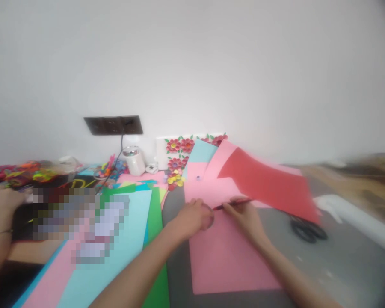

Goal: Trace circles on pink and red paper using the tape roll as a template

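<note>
A pink sheet of paper [231,261] lies flat on the grey table in front of me. On its upper part my left hand [195,217] presses down, fingers curled over a small round object [208,217] whose kind is too blurred to tell. My right hand [245,216] grips a dark pen [223,206], its tip pointing left against the edge of that round object. Behind my hands a red sheet [269,184] rests slanted over other pink sheets. Black-handled scissors [308,231] lie right of my right hand, partly under the red sheet.
Coloured sheets [131,226] are stacked at left, with a pixelated area over them. Another person's hand [6,199] is at far left. A white cylinder-shaped device [134,160] and a panel of paper flowers [179,147] stand by the wall. White rolled material [359,218] lies at right.
</note>
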Action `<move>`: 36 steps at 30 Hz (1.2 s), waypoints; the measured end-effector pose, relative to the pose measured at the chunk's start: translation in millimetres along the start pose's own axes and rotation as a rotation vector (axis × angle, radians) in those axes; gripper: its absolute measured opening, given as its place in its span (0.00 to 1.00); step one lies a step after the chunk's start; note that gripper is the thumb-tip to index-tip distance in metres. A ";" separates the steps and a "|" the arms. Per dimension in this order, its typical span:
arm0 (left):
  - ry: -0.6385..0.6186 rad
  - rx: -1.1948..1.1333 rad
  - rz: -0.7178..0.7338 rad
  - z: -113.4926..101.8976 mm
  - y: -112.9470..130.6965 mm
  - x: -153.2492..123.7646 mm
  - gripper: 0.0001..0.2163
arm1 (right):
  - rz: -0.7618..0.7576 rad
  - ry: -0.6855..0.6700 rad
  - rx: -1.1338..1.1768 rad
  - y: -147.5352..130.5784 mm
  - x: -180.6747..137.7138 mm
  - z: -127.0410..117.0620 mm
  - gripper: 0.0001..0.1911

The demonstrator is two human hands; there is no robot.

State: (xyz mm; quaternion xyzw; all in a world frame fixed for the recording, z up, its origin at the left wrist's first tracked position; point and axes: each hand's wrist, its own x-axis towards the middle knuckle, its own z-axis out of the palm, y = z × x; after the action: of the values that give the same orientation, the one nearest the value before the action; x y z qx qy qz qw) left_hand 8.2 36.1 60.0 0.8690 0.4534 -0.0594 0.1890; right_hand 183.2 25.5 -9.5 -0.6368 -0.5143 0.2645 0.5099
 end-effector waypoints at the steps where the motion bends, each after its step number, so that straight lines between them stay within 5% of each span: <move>1: 0.001 -0.004 -0.007 -0.9 0.9 -0.1 0.15 | -0.002 0.020 -0.004 -0.3 -4.7 -1.0 0.12; 16: 0.075 0.053 0.128 17.6 -20.3 11.6 0.16 | -0.153 -0.110 0.100 6.4 -78.5 5.9 0.09; 26: 0.036 0.068 0.097 14.4 -18.2 11.8 0.16 | -0.169 -0.192 0.162 -15.1 -94.2 3.2 0.07; 36: 0.022 0.138 0.106 9.1 -17.2 13.9 0.20 | -0.352 -0.200 0.081 -19.2 -87.3 18.3 0.10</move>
State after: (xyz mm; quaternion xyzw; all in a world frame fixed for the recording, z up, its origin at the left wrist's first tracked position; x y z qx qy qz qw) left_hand 3.0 52.2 43.1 0.9033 0.4037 -0.0709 0.1267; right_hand 131.1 -49.3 -14.4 -0.4865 -0.6547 0.2538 0.5199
